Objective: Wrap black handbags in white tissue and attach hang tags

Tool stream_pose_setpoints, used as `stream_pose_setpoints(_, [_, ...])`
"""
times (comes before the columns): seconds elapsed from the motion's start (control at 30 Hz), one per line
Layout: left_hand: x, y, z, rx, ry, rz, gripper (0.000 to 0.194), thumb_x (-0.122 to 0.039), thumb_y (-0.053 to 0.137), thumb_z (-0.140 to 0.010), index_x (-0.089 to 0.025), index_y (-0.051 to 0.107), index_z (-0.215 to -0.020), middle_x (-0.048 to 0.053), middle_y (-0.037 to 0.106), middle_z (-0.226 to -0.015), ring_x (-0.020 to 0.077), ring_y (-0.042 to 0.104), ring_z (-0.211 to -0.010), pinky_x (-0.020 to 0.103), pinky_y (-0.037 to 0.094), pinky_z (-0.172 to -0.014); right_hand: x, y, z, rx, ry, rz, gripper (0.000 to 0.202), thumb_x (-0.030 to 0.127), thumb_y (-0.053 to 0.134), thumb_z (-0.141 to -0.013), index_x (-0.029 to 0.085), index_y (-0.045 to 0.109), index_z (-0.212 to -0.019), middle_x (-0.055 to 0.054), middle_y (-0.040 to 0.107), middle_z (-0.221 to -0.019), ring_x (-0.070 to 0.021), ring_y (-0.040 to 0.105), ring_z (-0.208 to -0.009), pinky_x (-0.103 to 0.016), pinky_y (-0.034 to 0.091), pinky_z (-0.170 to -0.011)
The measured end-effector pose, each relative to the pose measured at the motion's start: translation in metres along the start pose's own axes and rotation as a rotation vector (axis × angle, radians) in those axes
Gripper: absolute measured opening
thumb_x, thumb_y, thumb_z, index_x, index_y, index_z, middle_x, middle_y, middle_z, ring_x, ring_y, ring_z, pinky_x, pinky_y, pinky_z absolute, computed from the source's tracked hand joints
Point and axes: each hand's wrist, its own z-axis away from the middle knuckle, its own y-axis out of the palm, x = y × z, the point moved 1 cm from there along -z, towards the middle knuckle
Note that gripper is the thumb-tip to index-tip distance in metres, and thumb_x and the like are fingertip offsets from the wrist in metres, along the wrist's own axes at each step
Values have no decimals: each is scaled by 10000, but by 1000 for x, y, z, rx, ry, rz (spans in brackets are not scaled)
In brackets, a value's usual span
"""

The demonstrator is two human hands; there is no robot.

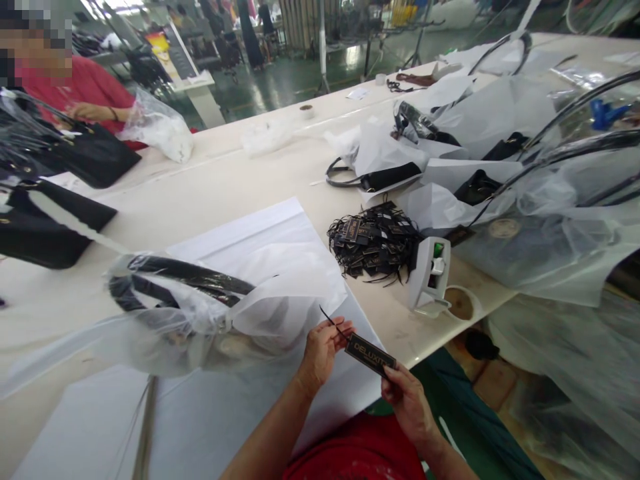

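A black tag (370,355) with gold lettering is stretched between my two hands near the table's front edge. My right hand (404,393) pinches its right end. The thin black cord at its other end runs through the fingers of my left hand (325,350), which are closed on it. Just left of my hands lies a bag in clear plastic wrap (200,327), its black handles pointing left, on white sheets (350,313). Beyond the tag, a pile of similar black tags (375,243) with tangled cords sits beside a white dispenser (431,277).
Several wrapped bags (540,233) and white paper crowd the right side. Black bags (55,223) stand at the left. A person in red (95,87) handles a black bag across the table. A tape roll (460,303) lies near the right edge.
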Motion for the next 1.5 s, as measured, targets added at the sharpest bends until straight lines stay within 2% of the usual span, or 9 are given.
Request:
stream_pose_setpoints(0.1, [-3, -1, 4, -14, 27, -21, 309, -191, 611, -609, -96, 575, -901, 130, 695, -850, 218, 663, -769, 328, 482, -731, -1, -1, -2, 29, 31, 41, 320, 436, 729, -549, 169, 599, -670, 44, 477, -435, -65, 363, -390, -198, 256, -397])
stream_pose_setpoints(0.2, [-7, -1, 10, -25, 93, -95, 329, -242, 624, -606, -96, 581, -898, 105, 693, -752, 211, 657, -689, 333, 484, -691, 4, -5, -5, 18, 2, 247, 374, 492, 706, -557, 175, 634, -742, -6, 584, -553, -117, 486, -474, -231, 350, -443])
stream_pose_setpoints(0.33, [-10, -1, 24, 2, 188, -230, 289, -312, 597, -637, -114, 594, -847, 41, 650, -600, 161, 602, -539, 293, 468, -588, 29, 8, -7, -112, -352, 555, 406, 484, 707, -568, 218, 678, -873, -63, 666, -886, -213, 592, -830, -319, 457, -752])
stream_pose_setpoints(0.4, [-10, -1, 33, 29, 187, -312, 257, -316, 577, -655, -124, 597, -824, 27, 636, -573, 134, 568, -490, 259, 440, -537, 40, 28, -7, 10, -436, 606, 324, 484, 664, -639, 222, 690, -829, -53, 664, -895, -211, 581, -880, -314, 431, -822])
stream_pose_setpoints(0.53, [-9, -3, 49, 82, 160, -492, 160, -287, 532, -667, -141, 594, -683, 26, 617, -551, 114, 542, -468, 225, 398, -480, 48, 75, -4, 315, -256, 503, 297, 473, 650, -680, 176, 661, -680, -10, 621, -663, -163, 557, -688, -277, 432, -677])
stream_pose_setpoints(0.67, [-9, -11, 57, 75, 160, -592, 165, -294, 491, -649, -151, 571, -630, 17, 599, -531, 108, 528, -455, 221, 397, -472, 42, 100, -2, 382, -156, 334, 275, 400, 740, -584, 155, 632, -641, 18, 576, -594, -120, 501, -594, -244, 399, -579])
stream_pose_setpoints(1.03, [-15, -28, 74, -41, 202, -439, 397, -526, 526, -699, -137, 548, -774, 38, 622, -567, 115, 527, -458, 221, 381, -457, 25, 114, -1, 512, -60, 267, 270, 404, 729, -636, 147, 647, -645, 23, 557, -560, -80, 429, -458, -238, 337, -450])
stream_pose_setpoints(1.27, [-16, -32, 75, -124, 296, -383, 427, -572, 547, -687, -145, 526, -694, 28, 602, -533, 111, 514, -447, 246, 428, -488, 16, 117, -2, 528, -78, 277, 284, 424, 736, -625, 152, 654, -638, 13, 561, -543, -111, 468, -526, -257, 363, -509])
stream_pose_setpoints(1.5, [-14, -36, 77, -112, 227, -372, 399, -526, 608, -637, -154, 515, -749, 37, 632, -596, 118, 549, -477, 220, 392, -461, 12, 116, -6, 481, -73, 287, 300, 429, 745, -614, 147, 648, -642, 14, 548, -549, -106, 450, -522, -256, 350, -500])
